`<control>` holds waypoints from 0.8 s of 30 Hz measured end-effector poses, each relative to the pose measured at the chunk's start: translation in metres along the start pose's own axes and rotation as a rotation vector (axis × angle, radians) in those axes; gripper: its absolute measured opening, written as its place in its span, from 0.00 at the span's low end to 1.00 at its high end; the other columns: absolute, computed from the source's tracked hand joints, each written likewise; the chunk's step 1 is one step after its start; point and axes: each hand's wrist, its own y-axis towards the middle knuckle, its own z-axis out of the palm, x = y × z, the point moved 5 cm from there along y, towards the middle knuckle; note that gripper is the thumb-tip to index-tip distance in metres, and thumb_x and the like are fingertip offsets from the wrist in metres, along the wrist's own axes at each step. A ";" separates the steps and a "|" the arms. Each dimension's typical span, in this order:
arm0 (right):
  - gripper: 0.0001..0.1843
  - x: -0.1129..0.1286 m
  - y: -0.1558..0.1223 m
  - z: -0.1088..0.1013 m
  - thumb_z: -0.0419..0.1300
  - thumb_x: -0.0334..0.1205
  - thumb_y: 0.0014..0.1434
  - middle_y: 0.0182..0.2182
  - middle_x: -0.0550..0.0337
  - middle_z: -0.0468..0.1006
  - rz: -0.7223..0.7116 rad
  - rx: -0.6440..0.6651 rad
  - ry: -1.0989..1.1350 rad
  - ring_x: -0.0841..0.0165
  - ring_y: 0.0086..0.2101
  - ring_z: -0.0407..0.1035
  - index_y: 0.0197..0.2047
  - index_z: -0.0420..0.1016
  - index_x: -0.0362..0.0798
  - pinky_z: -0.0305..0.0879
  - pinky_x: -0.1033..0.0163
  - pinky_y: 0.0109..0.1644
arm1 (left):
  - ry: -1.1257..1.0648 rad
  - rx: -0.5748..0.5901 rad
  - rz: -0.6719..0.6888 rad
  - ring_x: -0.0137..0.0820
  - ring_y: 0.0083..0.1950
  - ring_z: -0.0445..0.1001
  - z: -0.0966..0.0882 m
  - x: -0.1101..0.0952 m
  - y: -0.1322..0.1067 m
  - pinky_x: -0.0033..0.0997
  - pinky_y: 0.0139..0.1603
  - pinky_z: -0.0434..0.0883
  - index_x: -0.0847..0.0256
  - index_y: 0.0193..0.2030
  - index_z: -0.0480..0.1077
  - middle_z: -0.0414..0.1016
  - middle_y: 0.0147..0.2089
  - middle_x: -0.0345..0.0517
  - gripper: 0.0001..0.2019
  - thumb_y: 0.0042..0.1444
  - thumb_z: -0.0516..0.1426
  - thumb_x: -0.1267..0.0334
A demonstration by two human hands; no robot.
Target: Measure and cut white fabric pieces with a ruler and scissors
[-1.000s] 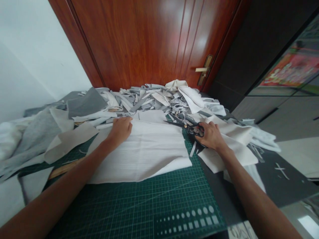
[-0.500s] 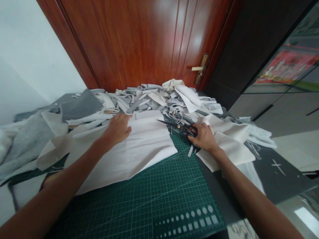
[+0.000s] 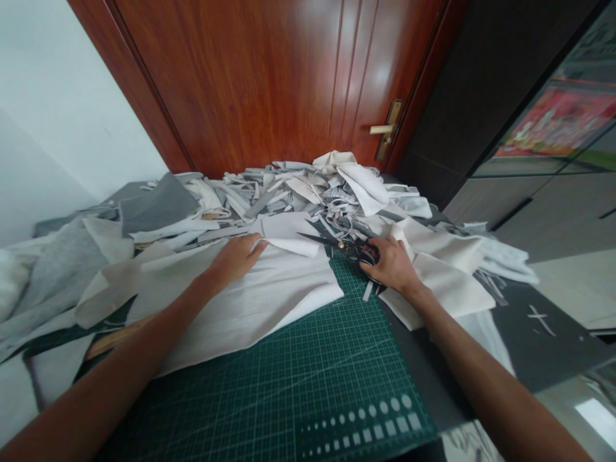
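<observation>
A cutting mat (image 3: pixel 337 378) fills the near edge of the table (image 3: pixel 543 346), its green grid bare in front of two outstretched forearms. The left hand (image 3: pixel 235 260) lies open on a white cloth (image 3: pixel 250 308), which covers the mat's upper left, its fingers spread at a turned-over flap; from this angle it is hard to tell whether they pinch it. The right hand (image 3: pixel 392 264) is closed around the handles of black scissors (image 3: pixel 332 242), whose blades point left, their tips just beside the flap. A thin white strip (image 3: pixel 368 290) lies on the mat just below the hand. Cream pieces (image 3: pixel 443 282) spread beyond the right hand toward the table's right edge, while a wooden strip (image 3: pixel 118 339) shows under the cloth's left side. Grey cloth (image 3: pixel 158 205) lies along the left edge.

At the far edge, against a red-brown door (image 3: pixel 260 83) with a brass handle (image 3: pixel 382 129), a heap (image 3: pixel 298 192) of grey and white strips suggests much cutting already done. What remains appears to be the white cloth, which lies in one wide piece with no fresh cut visible, and perhaps the cream pieces too.
</observation>
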 end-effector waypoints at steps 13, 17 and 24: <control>0.23 -0.005 0.000 -0.001 0.63 0.50 0.53 0.39 0.49 0.83 0.082 -0.018 -0.039 0.50 0.44 0.73 0.49 0.81 0.46 0.68 0.43 0.52 | -0.038 -0.273 -0.026 0.47 0.54 0.74 -0.025 0.005 0.001 0.47 0.61 0.66 0.58 0.45 0.72 0.78 0.48 0.53 0.13 0.66 0.51 0.53; 0.22 -0.004 0.000 -0.003 0.65 0.52 0.55 0.36 0.50 0.83 0.147 0.009 -0.080 0.51 0.44 0.75 0.46 0.83 0.46 0.68 0.44 0.53 | 0.028 -0.324 0.036 0.47 0.56 0.71 -0.036 -0.002 -0.002 0.49 0.62 0.64 0.58 0.47 0.71 0.73 0.48 0.51 0.09 0.62 0.54 0.63; 0.25 -0.005 0.000 -0.003 0.66 0.57 0.56 0.35 0.49 0.84 0.184 0.053 -0.099 0.50 0.43 0.77 0.45 0.85 0.44 0.68 0.46 0.53 | -0.049 -0.023 -0.025 0.35 0.38 0.73 -0.049 -0.007 -0.003 0.36 0.42 0.68 0.60 0.57 0.69 0.76 0.43 0.46 0.17 0.60 0.55 0.67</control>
